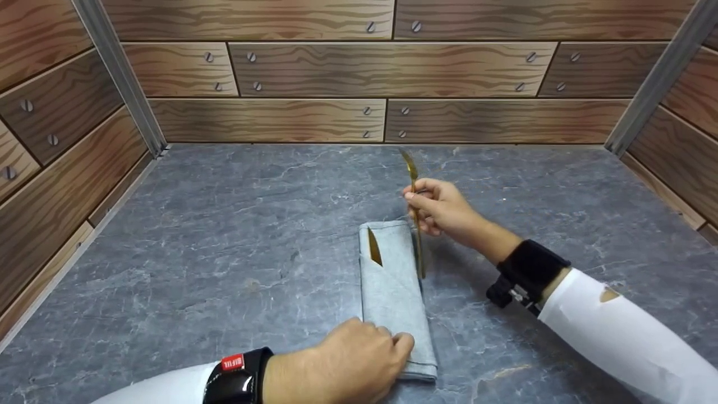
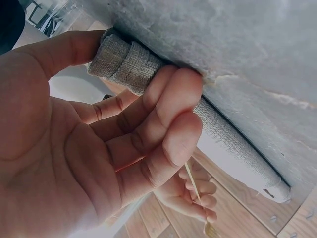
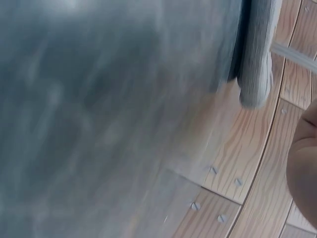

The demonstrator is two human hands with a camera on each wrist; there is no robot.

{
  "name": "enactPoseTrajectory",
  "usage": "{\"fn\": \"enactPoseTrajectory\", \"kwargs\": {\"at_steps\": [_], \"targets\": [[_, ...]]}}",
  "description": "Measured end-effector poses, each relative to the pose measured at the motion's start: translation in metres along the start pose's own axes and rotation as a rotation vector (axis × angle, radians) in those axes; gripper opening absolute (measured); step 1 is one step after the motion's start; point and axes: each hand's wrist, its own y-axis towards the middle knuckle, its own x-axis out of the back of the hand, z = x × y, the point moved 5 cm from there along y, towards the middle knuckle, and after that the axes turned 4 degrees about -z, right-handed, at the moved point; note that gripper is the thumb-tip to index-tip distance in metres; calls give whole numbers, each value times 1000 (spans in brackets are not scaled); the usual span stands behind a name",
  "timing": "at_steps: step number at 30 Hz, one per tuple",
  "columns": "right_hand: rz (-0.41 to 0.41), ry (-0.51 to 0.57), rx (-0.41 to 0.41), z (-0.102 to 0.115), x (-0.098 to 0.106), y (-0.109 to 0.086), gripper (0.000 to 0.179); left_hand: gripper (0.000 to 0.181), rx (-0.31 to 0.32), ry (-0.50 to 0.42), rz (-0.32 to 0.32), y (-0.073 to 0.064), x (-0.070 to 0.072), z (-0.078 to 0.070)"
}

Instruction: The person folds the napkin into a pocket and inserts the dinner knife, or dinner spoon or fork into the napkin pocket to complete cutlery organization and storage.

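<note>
A folded grey-blue cloth napkin (image 1: 395,297) lies lengthwise on the tabletop. From its diagonal fold shows the gold blade of a table knife (image 1: 374,247); the rest of the knife is hidden in the cloth. My left hand (image 1: 350,359) grips the napkin's near end, its thumb and curled fingers on the cloth (image 2: 237,136) in the left wrist view. Just past the napkin's far right corner, my right hand (image 1: 446,210) pinches a slim gold fork (image 1: 412,170) by its handle. The tines point up and away, and the handle's end hangs beside the napkin's right edge.
The tabletop (image 1: 224,252) is grey and marble-patterned. Wood-patterned panels (image 1: 314,70) wall it in at the back, left and right, with grey metal strips (image 1: 120,73) at the corners. The right wrist view is mostly blurred tabletop.
</note>
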Motion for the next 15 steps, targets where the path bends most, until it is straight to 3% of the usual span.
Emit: {"fn": "enactPoseTrajectory", "kwargs": {"at_steps": [4,12,15], "targets": [[12,11,-4,-3,-10,-1,16,26,6,-24,34,0,0,1],[47,6,-31,-7,-22,0,21,28,7,-2,-8,0,1,0],[102,-33,-72,-11,-26,-3,34,28,17,3,-15,-1,2,-1]]}}
